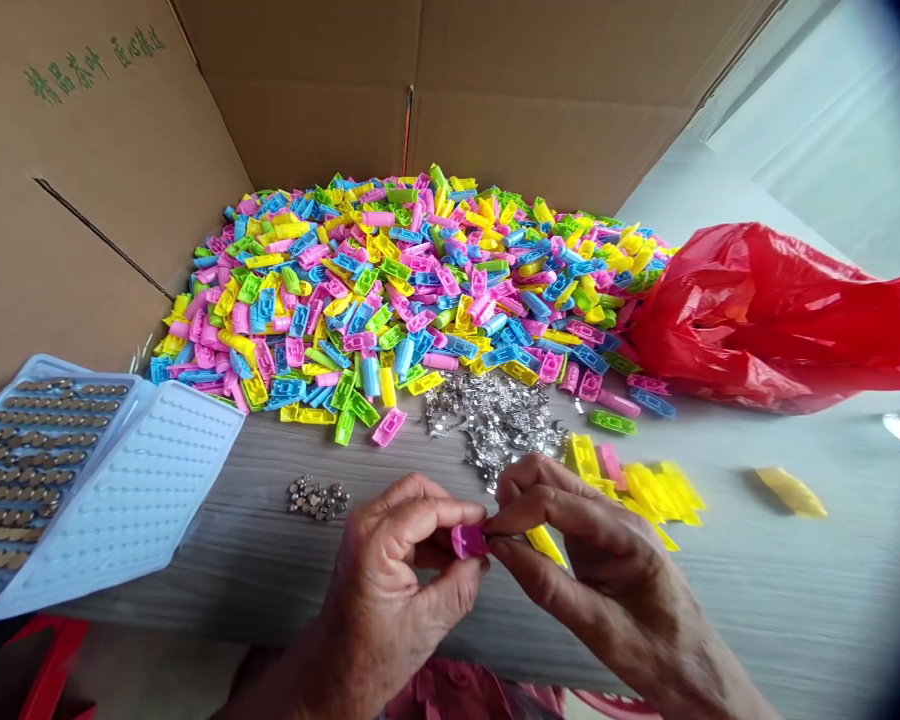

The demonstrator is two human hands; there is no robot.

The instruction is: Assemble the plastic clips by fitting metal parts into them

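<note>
Little pink piece (468, 541) is pinched between the left hand (390, 570)'s thumb and finger, with the right hand (604, 565) pinching its other end. Shiny metal bits (495, 415) sit just beyond the hands.

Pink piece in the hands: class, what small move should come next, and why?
Perhaps steady the pink piece in the left hand while the right hand presses its edge: the left grip holds it, and the right fingertips meet there. Any small part between them is hidden.

Brown cardboard walls (315, 130) back a grey wood-grained table (780, 600) — brightest toward its far right.
</note>
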